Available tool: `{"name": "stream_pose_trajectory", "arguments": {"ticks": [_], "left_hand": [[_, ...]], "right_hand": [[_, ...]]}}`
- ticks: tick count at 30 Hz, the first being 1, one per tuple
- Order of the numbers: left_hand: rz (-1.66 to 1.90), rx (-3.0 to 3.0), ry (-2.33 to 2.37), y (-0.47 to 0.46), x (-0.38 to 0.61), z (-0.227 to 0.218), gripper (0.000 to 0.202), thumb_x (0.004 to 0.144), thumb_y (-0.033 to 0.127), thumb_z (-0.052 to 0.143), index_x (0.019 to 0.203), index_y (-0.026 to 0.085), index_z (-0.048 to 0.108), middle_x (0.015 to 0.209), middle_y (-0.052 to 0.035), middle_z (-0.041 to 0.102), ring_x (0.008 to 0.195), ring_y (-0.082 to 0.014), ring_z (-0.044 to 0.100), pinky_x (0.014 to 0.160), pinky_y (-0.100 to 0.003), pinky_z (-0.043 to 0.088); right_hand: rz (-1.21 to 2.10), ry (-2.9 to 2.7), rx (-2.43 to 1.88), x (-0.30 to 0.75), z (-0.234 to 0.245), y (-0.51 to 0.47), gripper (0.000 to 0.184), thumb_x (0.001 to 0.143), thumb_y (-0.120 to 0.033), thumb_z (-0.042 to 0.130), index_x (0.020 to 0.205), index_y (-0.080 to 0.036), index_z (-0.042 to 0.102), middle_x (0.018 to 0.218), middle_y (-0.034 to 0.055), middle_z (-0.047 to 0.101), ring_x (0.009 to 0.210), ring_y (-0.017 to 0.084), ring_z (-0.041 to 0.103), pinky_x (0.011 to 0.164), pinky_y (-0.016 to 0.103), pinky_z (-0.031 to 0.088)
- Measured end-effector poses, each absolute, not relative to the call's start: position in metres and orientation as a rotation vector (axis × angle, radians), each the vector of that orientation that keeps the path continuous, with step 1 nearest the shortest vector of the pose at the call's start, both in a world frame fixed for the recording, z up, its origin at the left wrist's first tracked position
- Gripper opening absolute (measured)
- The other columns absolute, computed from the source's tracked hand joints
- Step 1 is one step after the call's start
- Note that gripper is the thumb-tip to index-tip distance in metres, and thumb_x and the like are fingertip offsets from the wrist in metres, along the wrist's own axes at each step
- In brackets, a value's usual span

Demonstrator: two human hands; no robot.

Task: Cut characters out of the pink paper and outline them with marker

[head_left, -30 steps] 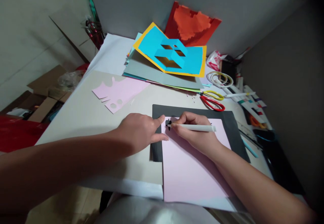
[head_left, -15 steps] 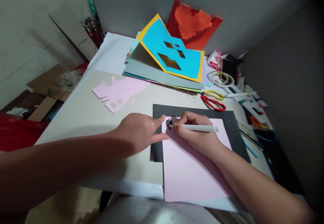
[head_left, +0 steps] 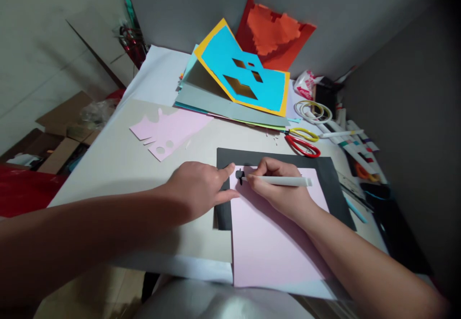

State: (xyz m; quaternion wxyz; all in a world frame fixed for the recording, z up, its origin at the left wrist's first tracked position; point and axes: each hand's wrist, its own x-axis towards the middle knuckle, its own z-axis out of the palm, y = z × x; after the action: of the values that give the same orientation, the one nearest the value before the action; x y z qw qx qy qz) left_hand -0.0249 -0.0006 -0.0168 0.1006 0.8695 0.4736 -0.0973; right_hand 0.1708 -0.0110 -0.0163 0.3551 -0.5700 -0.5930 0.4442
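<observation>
My right hand (head_left: 277, 184) grips a white marker pen (head_left: 288, 181), which lies nearly level, its tip pointing left. The tip is beside a small black shape (head_left: 239, 174) near the upper left corner of a pale pink sheet (head_left: 273, 256); I cannot tell whether the shape is ink or cut paper. Under the pink sheet lies a larger black sheet (head_left: 338, 184). My left hand (head_left: 196, 187) rests at the pink sheet's left edge, thumb and index finger spread apart on either side of the black shape, holding nothing.
Behind the hands lie scissors (head_left: 302, 145) with red and yellow handles. Farther back, a blue and yellow folded card (head_left: 248, 71) stands on stacked paper. Pink cut paper (head_left: 169, 134) lies left. Tape rolls (head_left: 313, 112) and several markers (head_left: 356, 151) are at right.
The whole view has shifted very slightly. Both hands keep nearly the same places, with the marker tip still beside the black shape.
</observation>
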Motion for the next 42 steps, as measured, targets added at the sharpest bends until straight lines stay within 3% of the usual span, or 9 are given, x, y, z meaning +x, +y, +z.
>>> {"name": "stream_pose_trajectory", "arguments": {"ticks": [7,13,20,24,29,42], "left_hand": [[-0.36,2.551,1.386,0.001,-0.023,-0.013,0.069,0.094,0.069,0.04,0.15,0.029,0.042,0.095,-0.0039,0.076,0.088,-0.024,0.071,0.057,-0.032,0.028],[-0.435,2.514,1.397,0.003,-0.021,-0.006,0.069,0.094,0.068,0.04,0.151,0.03,0.04,0.094,-0.0032,0.075,0.087,-0.0246,0.071,0.054,-0.032,0.026],[-0.51,2.493,1.384,0.003,-0.018,0.002,0.07,0.095,0.068,0.039,0.153,0.029,0.036,0.103,-0.0049,0.076,0.092,-0.0278,0.071,0.053,-0.032,0.027],[-0.527,2.503,1.376,0.004,-0.017,0.004,0.071,0.095,0.067,0.039,0.154,0.027,0.036,0.105,-0.0069,0.076,0.093,-0.0289,0.071,0.054,-0.032,0.028],[-0.518,2.516,1.361,0.004,-0.018,0.005,0.069,0.096,0.066,0.04,0.153,0.027,0.038,0.102,-0.0076,0.076,0.092,-0.0273,0.07,0.057,-0.03,0.032],[-0.415,2.553,1.361,0.005,-0.022,-0.005,0.068,0.096,0.066,0.04,0.151,0.027,0.04,0.088,-0.006,0.075,0.081,-0.0235,0.069,0.053,-0.029,0.025]], "right_hand": [[1.208,-1.408,-1.448,0.177,-0.021,-0.009,0.025,0.073,-0.014,0.07,0.059,-0.019,0.05,0.053,-0.0055,0.054,0.05,0.007,0.044,0.049,0.022,0.032],[1.424,-0.998,-1.237,0.181,-0.019,0.001,0.03,0.081,-0.018,0.067,0.058,-0.02,0.048,0.045,-0.006,0.047,0.045,0.007,0.036,0.045,0.022,0.023],[1.51,-1.162,-1.371,0.19,0.0,-0.011,0.026,0.079,-0.028,0.077,0.065,-0.019,0.057,0.053,-0.0037,0.057,0.048,0.008,0.047,0.044,0.021,0.029],[1.363,-1.285,-1.44,0.191,-0.009,-0.017,0.022,0.078,-0.027,0.077,0.068,-0.019,0.06,0.059,-0.0036,0.062,0.053,0.009,0.05,0.051,0.022,0.037],[1.133,-1.432,-1.532,0.186,-0.018,-0.015,0.023,0.077,-0.025,0.074,0.064,-0.019,0.057,0.058,-0.0034,0.061,0.055,0.009,0.049,0.053,0.023,0.036],[1.199,-1.491,-1.458,0.185,-0.021,-0.017,0.019,0.075,-0.019,0.072,0.063,-0.018,0.057,0.068,-0.0016,0.065,0.062,0.01,0.053,0.058,0.023,0.04]]}}
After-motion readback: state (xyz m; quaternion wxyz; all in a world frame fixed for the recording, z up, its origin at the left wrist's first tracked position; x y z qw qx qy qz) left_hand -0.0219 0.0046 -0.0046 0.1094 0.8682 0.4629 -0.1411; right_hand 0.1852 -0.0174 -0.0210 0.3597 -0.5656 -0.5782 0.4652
